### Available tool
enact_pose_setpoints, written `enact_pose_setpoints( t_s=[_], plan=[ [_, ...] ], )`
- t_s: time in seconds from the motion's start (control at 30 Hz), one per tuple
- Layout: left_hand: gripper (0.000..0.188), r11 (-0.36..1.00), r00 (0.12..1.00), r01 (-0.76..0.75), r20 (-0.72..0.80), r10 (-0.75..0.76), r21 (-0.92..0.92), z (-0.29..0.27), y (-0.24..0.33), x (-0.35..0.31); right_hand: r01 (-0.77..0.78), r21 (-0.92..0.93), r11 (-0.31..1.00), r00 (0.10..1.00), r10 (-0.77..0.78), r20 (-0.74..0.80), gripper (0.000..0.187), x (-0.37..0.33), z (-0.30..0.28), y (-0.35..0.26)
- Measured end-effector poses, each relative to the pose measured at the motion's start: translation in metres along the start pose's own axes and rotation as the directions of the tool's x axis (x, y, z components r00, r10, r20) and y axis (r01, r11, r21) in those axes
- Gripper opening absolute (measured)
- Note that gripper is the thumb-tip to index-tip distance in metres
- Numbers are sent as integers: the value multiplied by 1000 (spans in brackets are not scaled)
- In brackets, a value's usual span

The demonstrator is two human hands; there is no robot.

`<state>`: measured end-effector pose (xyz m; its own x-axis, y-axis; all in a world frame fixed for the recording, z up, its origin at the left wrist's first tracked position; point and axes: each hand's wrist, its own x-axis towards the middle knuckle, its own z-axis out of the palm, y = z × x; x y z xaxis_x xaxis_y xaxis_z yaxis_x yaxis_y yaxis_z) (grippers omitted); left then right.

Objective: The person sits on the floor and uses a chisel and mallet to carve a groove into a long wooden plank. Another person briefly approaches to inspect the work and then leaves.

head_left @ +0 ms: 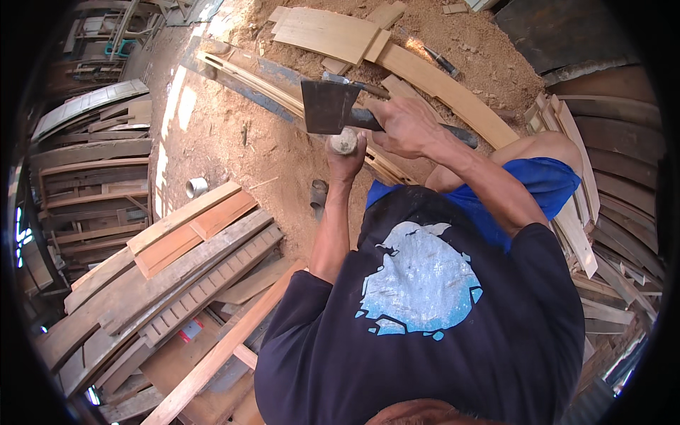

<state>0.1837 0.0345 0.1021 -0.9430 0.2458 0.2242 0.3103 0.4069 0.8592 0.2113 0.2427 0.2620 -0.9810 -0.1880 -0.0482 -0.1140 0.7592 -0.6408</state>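
And here is the right hand (404,127), fingers wrapped firmly around the dark handle of a hatchet with a broad, dark, four-sided metal blade (324,108)! The handle's tail juts out past the fist on the right, and the flat blade points left, out over the middle of the sawdust-covered brown floor (273,152).

Right beneath it, the left hand (345,164) is closed in a fist around a pale, round-ended rod (344,142), its blunt end facing up, just by the blade's lower edge; whether the two touch, nobody can tell from here. The rod's lower part is hidden behind the fingers.

Behind both hands runs a long, pale wooden piece with lengthwise grooves (261,86), slanting from the floor's far left toward the person's lap. Just beyond the blade, a slim tool with a grey metal end and dark handle (370,88) lies across the wood.

Out at the floor's far edge, broad, pale wooden boards (326,35) overlap. Toward the left edge, a short, silvery metal cylinder (197,187) lies on its side, and at the near left corner, long brown planks (188,265) are heaped high!
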Motion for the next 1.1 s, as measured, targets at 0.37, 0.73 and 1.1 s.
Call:
enact_pose_setpoints(
  t_s=[0.37, 0.73, 1.1],
  plan=[
    [30, 966, 995, 21, -90, -45, -257, -4, 19, -2, 277, 37, 960, 928, -258, -268, 26, 3, 9, -7],
    [21, 940, 987, 53, -125, -100, -336, 7, 18, 19, 99, 408, 908, 991, -52, -124, 31, -2, -23, -12],
    [20, 959, 978, 181, -61, -198, -218, 12, 47, 34, 221, 488, 844, 940, -52, -337, 17, -14, -76, -27]
  ],
)
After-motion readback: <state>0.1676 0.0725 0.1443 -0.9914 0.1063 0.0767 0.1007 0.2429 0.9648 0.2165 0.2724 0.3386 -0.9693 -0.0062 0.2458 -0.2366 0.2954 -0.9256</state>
